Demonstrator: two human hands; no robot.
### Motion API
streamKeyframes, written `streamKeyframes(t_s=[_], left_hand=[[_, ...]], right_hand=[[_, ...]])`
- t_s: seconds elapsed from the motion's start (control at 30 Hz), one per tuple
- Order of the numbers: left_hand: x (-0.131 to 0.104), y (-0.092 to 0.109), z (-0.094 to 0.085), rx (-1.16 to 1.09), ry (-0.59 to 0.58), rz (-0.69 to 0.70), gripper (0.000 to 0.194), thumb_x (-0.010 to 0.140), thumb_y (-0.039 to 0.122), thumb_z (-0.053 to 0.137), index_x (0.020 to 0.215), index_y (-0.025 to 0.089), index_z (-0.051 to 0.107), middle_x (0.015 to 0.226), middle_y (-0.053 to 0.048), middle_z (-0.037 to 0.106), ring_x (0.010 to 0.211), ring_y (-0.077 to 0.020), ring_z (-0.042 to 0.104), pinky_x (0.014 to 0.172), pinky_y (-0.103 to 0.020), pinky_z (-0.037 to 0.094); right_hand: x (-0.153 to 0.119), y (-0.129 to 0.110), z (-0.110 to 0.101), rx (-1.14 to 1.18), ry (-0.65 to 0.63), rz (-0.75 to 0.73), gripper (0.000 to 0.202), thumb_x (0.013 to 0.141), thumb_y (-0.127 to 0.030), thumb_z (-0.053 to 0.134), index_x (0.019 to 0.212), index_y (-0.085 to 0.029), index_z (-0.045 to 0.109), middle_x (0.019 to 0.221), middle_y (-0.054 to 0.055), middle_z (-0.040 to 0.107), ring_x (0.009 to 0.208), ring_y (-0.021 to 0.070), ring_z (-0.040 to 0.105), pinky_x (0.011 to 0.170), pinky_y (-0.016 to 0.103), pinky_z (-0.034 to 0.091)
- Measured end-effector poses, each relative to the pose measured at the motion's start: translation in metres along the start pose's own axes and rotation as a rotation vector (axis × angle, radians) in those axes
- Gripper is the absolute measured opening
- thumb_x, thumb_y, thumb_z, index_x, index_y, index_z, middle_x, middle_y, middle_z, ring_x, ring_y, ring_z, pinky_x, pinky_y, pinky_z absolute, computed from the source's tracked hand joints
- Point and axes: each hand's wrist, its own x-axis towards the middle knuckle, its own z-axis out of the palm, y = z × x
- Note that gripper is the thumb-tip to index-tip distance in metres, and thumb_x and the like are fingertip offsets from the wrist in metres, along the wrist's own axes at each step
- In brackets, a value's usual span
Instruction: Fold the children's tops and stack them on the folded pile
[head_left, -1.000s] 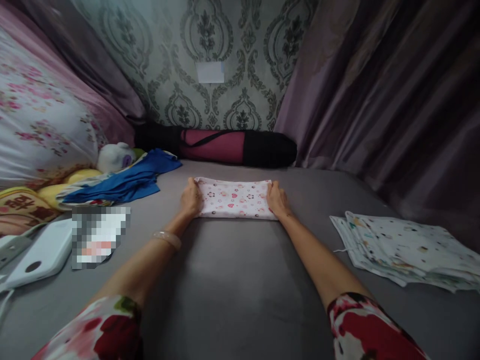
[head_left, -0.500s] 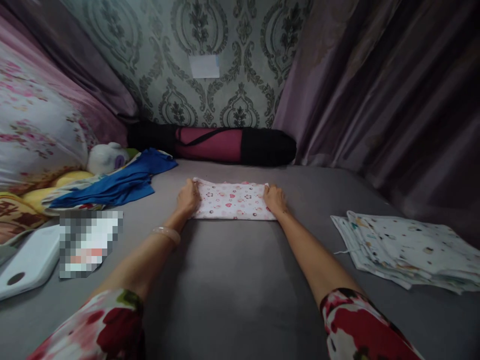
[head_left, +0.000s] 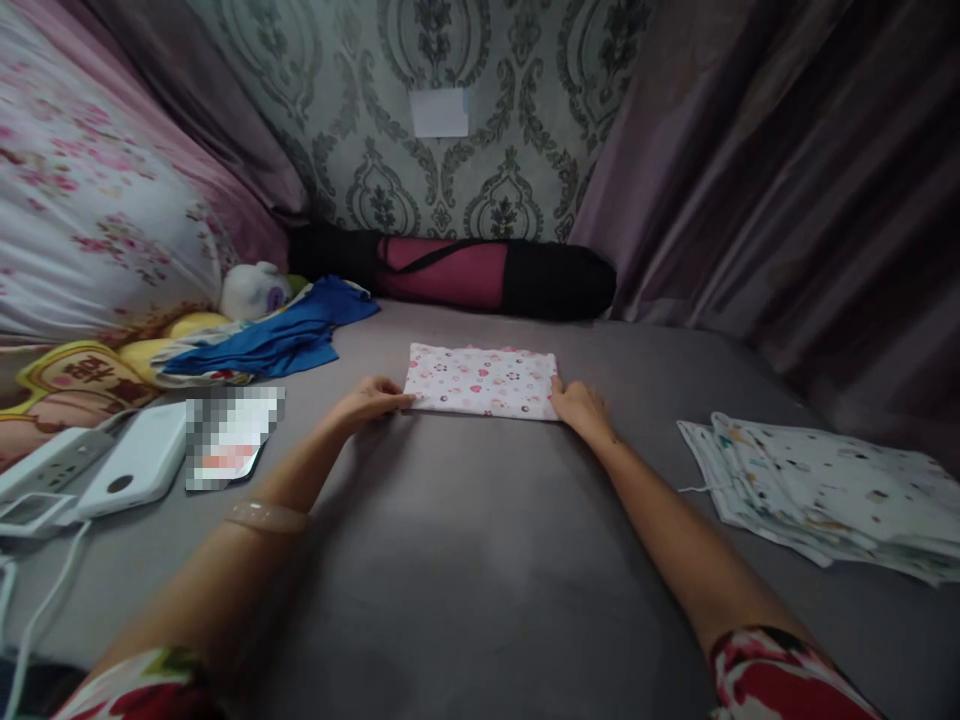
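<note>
A folded white cloth [head_left: 480,383] printed with pink hearts and small flowers lies flat as a neat rectangle on the grey bed sheet [head_left: 480,520]. At its near left corner, my left hand [head_left: 373,398] pinches the edge between thumb and fingers. My right hand [head_left: 583,408] is closed on the near right corner, the thumb on top and the other fingers partly hidden behind it.
Right of my arm lies a stack of printed cloths [head_left: 832,490]. To the left are a blue garment [head_left: 277,340], a plush toy [head_left: 255,290], a white power bank [head_left: 139,460], a power strip [head_left: 60,460] and a blurred-out item [head_left: 232,435]. A black and maroon bag [head_left: 450,275] lies along the wall.
My left hand has slid from the cloth's left side to its near left corner, with its wrist lower. My right hand keeps its hold on the right side. The whole view has shifted slightly.
</note>
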Motion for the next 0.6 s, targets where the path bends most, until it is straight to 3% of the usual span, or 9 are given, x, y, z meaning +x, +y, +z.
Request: streamKeyframes(t_s=[0.13,0.27,0.33,0.43,0.5,0.6], left_hand=[[-0.01,0.002,0.004,0.055,-0.001,0.016,0.032,0.065,0.045,0.073,0.065,0.018,0.058,0.047,0.005,0.045,0.044,-0.0092,0.039,0.043,-0.022,0.025],[-0.012,0.013,0.012,0.121,0.098,0.002,0.029,0.073,0.042,0.066,0.061,0.017,0.058,0.045,0.003,0.047,0.044,-0.0107,0.042,0.044,-0.022,0.029],[-0.012,0.019,0.017,0.11,0.113,-0.037,0.03,0.074,0.042,0.066,0.059,0.017,0.056,0.045,0.001,0.05,0.044,-0.0113,0.045,0.044,-0.022,0.032],[-0.01,0.024,0.024,-0.042,0.095,-0.13,0.029,0.071,0.037,0.069,0.058,0.017,0.053,0.048,0.0,0.054,0.041,-0.0096,0.044,0.043,-0.022,0.032],[-0.009,0.024,0.028,-0.127,0.11,-0.16,0.028,0.069,0.032,0.069,0.057,0.018,0.048,0.046,0.001,0.05,0.039,-0.008,0.041,0.041,-0.021,0.03],[-0.009,0.023,0.029,-0.151,0.129,-0.177,0.026,0.069,0.026,0.064,0.056,0.02,0.043,0.041,0.004,0.041,0.037,-0.0077,0.037,0.038,-0.02,0.027]], right_hand=[[-0.019,-0.008,0.001,-0.029,0.04,-0.036,0.049,0.096,-0.042,0.039,0.11,-0.004,0.068,0.105,0.028,0.067,0.102,0.0342,0.066,0.086,0.044,0.048],[-0.016,-0.011,0.004,0.024,0.074,-0.006,0.047,0.095,-0.04,0.045,0.118,-0.004,0.063,0.11,0.027,0.066,0.105,0.0326,0.065,0.085,0.04,0.049],[-0.009,-0.01,0.004,0.09,0.015,0.023,0.046,0.093,-0.043,0.048,0.114,-0.006,0.066,0.109,0.025,0.067,0.104,0.0311,0.065,0.082,0.036,0.05],[0.002,-0.006,0.004,0.16,-0.068,0.04,0.044,0.093,-0.045,0.048,0.1,-0.009,0.071,0.091,0.019,0.072,0.089,0.026,0.07,0.069,0.028,0.051],[0.004,-0.002,0.004,0.183,-0.086,0.035,0.045,0.094,-0.046,0.045,0.093,-0.01,0.072,0.079,0.015,0.072,0.077,0.0225,0.07,0.061,0.025,0.049],[0.0,0.005,0.004,0.202,-0.084,0.024,0.044,0.095,-0.046,0.046,0.09,-0.011,0.072,0.077,0.013,0.072,0.073,0.0202,0.069,0.057,0.023,0.047]])
